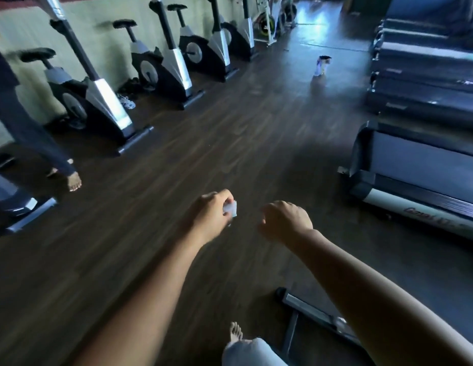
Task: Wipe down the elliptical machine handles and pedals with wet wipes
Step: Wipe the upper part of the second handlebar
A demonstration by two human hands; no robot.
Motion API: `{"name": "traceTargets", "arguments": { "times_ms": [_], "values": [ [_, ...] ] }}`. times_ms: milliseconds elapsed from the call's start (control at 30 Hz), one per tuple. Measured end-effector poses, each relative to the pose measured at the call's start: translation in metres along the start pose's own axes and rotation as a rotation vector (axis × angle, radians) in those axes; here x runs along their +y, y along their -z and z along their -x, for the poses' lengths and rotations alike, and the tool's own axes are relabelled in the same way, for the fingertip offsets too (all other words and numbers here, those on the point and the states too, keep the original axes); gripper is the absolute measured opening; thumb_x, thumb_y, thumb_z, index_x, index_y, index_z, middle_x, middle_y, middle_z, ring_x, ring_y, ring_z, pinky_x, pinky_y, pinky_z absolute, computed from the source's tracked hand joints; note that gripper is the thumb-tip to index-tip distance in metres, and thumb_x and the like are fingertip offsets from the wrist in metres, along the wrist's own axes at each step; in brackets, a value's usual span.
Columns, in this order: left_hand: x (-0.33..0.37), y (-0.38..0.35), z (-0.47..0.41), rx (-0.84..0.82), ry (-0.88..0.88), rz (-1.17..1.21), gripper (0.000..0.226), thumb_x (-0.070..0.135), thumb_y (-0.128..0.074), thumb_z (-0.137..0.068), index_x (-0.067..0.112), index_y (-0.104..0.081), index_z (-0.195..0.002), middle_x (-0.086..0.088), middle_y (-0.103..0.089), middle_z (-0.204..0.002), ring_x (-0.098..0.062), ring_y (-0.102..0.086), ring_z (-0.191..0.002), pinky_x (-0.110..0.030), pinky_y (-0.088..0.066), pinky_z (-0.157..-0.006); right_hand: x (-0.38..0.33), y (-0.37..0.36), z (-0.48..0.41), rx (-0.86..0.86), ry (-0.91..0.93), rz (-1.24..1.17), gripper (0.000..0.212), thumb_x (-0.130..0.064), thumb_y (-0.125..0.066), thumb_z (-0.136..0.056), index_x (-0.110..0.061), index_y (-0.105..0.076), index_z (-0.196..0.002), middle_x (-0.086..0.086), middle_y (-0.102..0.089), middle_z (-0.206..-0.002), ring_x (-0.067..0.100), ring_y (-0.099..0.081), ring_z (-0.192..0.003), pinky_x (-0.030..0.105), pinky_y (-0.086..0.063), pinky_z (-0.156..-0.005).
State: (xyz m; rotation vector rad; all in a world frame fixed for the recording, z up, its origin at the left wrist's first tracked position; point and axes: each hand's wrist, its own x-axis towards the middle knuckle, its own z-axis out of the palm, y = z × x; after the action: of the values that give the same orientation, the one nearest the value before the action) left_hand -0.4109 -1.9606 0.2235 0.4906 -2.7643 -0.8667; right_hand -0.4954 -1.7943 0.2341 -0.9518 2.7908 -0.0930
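Dark wooden floor (177, 143) runs through a gym, with a row of black and silver exercise bikes (98, 101) along the pale wall on the left and treadmills (420, 165) lined up on the right. Both bare arms reach forward over the floor, and the picture is a little blurred.

The left hand (211, 210) is curled around a small white wipe (231, 208), pinching it so that a crumpled corner sticks out on the side toward the other hand. The right hand (285, 220) is just beside it, not touching, and is seen from the back with its fingers bent under. I cannot tell whether it holds anything.

At the bottom edge are the person's own bare foot (235, 332) and a knee in light trousers, next to a grey metal frame (309, 310) lying on the floor. Far left, another person's dark trouser leg and bare foot (74, 180) stand near the bikes. A small pale packet (321, 66) stands alone on the floor, well away from the hands.
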Motion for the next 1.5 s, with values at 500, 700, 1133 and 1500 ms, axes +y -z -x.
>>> {"name": "traceTargets", "arguments": {
  "times_ms": [500, 700, 1133, 1500],
  "values": [
    [0.090, -0.081, -0.288, -0.136, -0.310, 0.015, 0.018, 0.007, -0.064, -0.082, 0.009, -0.066, -0.100, -0.008, -0.066, -0.094, -0.026, -0.058, -0.081, -0.027, -0.027, -0.060, 0.167, 0.052, -0.178, 0.097, -0.327, -0.038, 0.018, -0.032, -0.050, -0.093, -0.022, -0.064, -0.094, 0.003, -0.067, -0.112, 0.029, -0.063, -0.107, 0.030, -0.036, -0.072],
    [0.161, -0.133, -0.373, -0.223, -0.503, 0.046, 0.016, 0.012, -0.067, -0.081, 0.016, -0.063, -0.096, -0.005, -0.066, -0.092, -0.029, -0.064, -0.084, -0.037, -0.054, -0.072, 0.247, 0.078, -0.207, 0.143, -0.463, -0.014, 0.019, -0.032, -0.049, -0.093, -0.018, -0.063, -0.094, 0.006, -0.067, -0.111, 0.031, -0.063, -0.104, 0.034, -0.038, -0.072],
    [0.368, -0.263, -0.532, -0.441, -0.901, 0.114, 0.014, 0.018, -0.061, -0.090, 0.017, -0.060, -0.104, -0.006, -0.067, -0.101, -0.028, -0.064, -0.092, -0.035, -0.053, -0.079, 0.457, 0.128, -0.244, 0.184, -0.903, 0.023, 0.021, -0.025, -0.045, -0.089, -0.017, -0.064, -0.093, 0.008, -0.070, -0.107, 0.032, -0.066, -0.100, 0.035, -0.044, -0.072],
    [0.584, -0.375, -0.546, -0.626, -1.259, 0.253, 0.014, 0.018, -0.063, -0.090, 0.018, -0.064, -0.103, -0.006, -0.066, -0.098, -0.029, -0.061, -0.093, -0.028, -0.040, -0.074, 0.620, 0.178, -0.165, 0.234, -1.288, 0.023, 0.021, -0.033, -0.048, -0.092, -0.019, -0.063, -0.096, 0.006, -0.068, -0.111, 0.030, -0.065, -0.106, 0.033, -0.044, -0.073]
  ]
}}
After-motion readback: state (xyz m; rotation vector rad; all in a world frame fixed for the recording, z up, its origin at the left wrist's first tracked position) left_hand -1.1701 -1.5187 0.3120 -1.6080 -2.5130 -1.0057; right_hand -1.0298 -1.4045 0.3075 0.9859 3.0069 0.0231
